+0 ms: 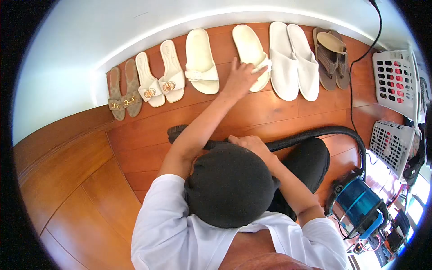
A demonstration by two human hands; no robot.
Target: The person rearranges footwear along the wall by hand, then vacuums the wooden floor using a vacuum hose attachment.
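Here, left hand (246, 75) on a cream slide, right hand (252, 145) on the hose (310, 134)

The cream slide (247, 42) under the left hand stands sole-down on the floor (270, 116), toe toward the person. The left fingers bend over its strap; whether they are pinched tight I cannot tell. The right hand, closed round the hose, is nearer the person than that slide.

Count from the slide. To its left come one matching slide (200, 51), two white slides (172, 74) with gold buckles, and two brown slides (130, 81) with gold bits. To its right come two closed white slippers (284, 67), then two brown sandals (326, 67), a tan piece (330, 42) lying across these. Behind it runs one wall (180, 20).

Farther to the slide's right are two white baskets (389, 54), one black cord (351, 85) and, closer to the person, one blue vacuum (357, 202). One nozzle (177, 132) sits below and left of the slide. The left hand covers part of the slide's strap; a rounded black cloth shape (231, 186) below the slide blocks the view of the floor there.
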